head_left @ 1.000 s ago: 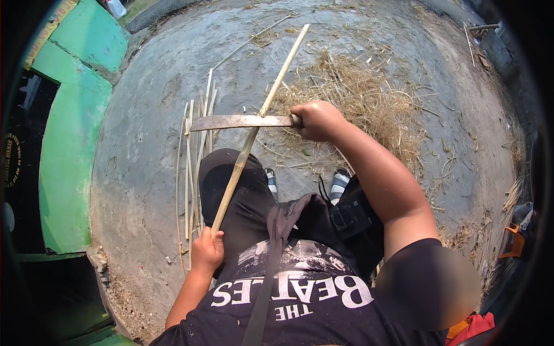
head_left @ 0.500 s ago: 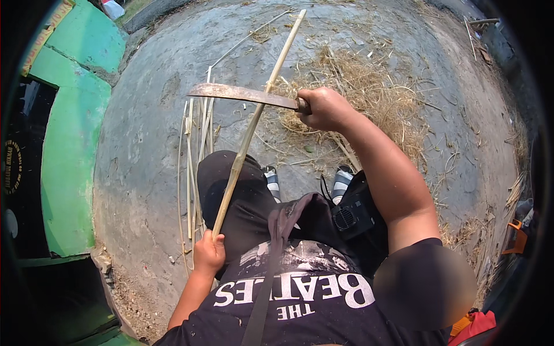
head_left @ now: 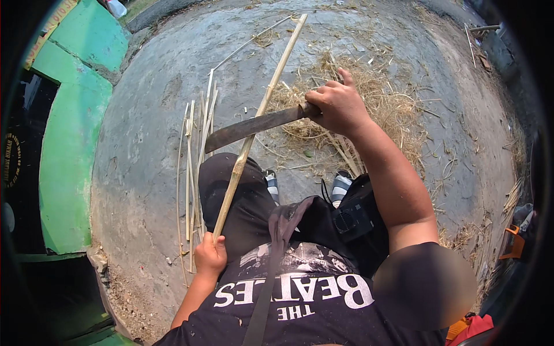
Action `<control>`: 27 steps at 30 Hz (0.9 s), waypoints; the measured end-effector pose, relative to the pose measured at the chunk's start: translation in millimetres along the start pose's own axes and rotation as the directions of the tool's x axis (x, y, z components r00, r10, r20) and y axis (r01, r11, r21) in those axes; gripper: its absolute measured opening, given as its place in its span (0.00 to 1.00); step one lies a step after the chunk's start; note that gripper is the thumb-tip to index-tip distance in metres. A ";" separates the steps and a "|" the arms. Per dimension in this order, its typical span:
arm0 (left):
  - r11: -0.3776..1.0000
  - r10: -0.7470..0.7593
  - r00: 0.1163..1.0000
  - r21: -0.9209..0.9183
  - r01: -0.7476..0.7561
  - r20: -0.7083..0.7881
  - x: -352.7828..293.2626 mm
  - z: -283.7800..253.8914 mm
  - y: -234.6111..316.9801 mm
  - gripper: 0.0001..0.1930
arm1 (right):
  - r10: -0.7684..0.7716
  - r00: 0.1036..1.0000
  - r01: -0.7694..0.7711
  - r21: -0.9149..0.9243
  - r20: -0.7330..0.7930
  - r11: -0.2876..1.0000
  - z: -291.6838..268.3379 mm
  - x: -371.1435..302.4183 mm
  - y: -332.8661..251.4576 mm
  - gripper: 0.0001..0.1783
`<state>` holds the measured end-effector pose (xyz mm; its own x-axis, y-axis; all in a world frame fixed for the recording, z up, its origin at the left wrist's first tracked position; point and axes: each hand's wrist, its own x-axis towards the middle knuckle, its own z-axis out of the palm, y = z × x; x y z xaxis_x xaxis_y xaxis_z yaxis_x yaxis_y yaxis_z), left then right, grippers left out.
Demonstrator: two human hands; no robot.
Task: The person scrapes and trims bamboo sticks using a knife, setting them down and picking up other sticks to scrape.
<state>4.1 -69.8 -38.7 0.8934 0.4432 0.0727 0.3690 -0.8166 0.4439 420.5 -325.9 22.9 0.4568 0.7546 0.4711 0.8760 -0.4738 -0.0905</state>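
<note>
Nearest to the camera I see my dark printed shirt (head_left: 300,300) with a strap (head_left: 271,271) running diagonally across the chest, and dark trousers (head_left: 242,196) over a raised knee.

My left hand (head_left: 210,257) sits low beside that knee, fingers closed around the near end of a long pale bamboo stick (head_left: 254,121). The stick runs up and away from the hand, leaning to the right, lying over the left thigh, with its far tip near the top of the view.

Two shoes (head_left: 340,185) with light toes show just beyond the knees, resting on grey concrete ground (head_left: 150,104).

To the left of the stick a bundle of thin split strips (head_left: 193,173) lies on the concrete, roughly parallel — near the left leg, ends fanned a little at the far side.

My right hand (head_left: 337,106) is farther out, clenched on the handle of a long dark blade (head_left: 254,128). The blade points left and slightly toward me — it crosses the stick at about mid-length; I cannot tell whether the edge bites into it or only rests against it.

Beyond the right hand a heap of dry straw-like shavings (head_left: 375,98) spreads over the concrete.

Farthest left, a green painted kerb (head_left: 69,155) bounds the concrete.
</note>
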 end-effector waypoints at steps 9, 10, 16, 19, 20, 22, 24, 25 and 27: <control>0.997 -0.017 0.996 0.083 0.011 0.083 4.5 -13.2 14.3 0.27 | -0.108 0.907 0.086 0.073 0.407 0.994 13.7 5.0 -40.0 0.13; 0.992 0.012 0.998 0.121 -0.019 0.060 3.3 -12.1 9.4 0.27 | -0.109 0.924 0.073 0.109 0.366 0.991 19.2 3.7 -37.7 0.11; 0.983 0.025 1.000 0.184 -0.027 0.014 2.2 -4.6 4.5 0.27 | 0.275 0.877 -0.388 0.242 0.393 0.890 42.4 -2.1 1.8 0.07; 0.980 0.026 0.999 0.196 -0.031 0.028 1.8 -5.2 2.9 0.27 | 0.217 0.903 -0.288 0.149 0.371 0.946 33.5 2.9 -15.0 0.07; 0.981 0.035 0.999 0.190 -0.040 0.030 1.1 -5.1 1.5 0.27 | 0.098 0.919 -0.167 0.151 0.383 0.974 29.0 6.1 -26.6 0.07; 0.983 0.042 0.998 0.178 -0.048 0.037 0.0 -4.9 -6.3 0.27 | -0.075 0.874 0.026 0.109 0.480 0.994 18.0 10.5 -46.6 0.07; 0.985 0.049 0.998 0.165 -0.056 0.044 -2.8 -4.9 -8.8 0.27 | 0.032 0.892 -0.114 0.156 0.452 0.981 27.2 6.7 -35.1 0.07; 0.990 0.049 0.998 0.127 -0.054 0.040 1.2 -3.1 -6.9 0.27 | 0.150 0.895 -0.250 0.194 0.421 0.948 31.9 5.6 -21.6 0.07; 0.995 0.051 0.998 0.089 -0.053 0.033 7.5 -4.1 -3.4 0.27 | 0.355 0.823 -0.486 0.224 0.444 0.845 35.6 2.7 1.2 0.08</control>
<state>8.5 -62.2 -36.1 0.9188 0.3892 0.0660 0.3423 -0.8687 0.3580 428.3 -308.2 -7.2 0.7557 0.6540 -0.0343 0.5529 -0.6652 -0.5018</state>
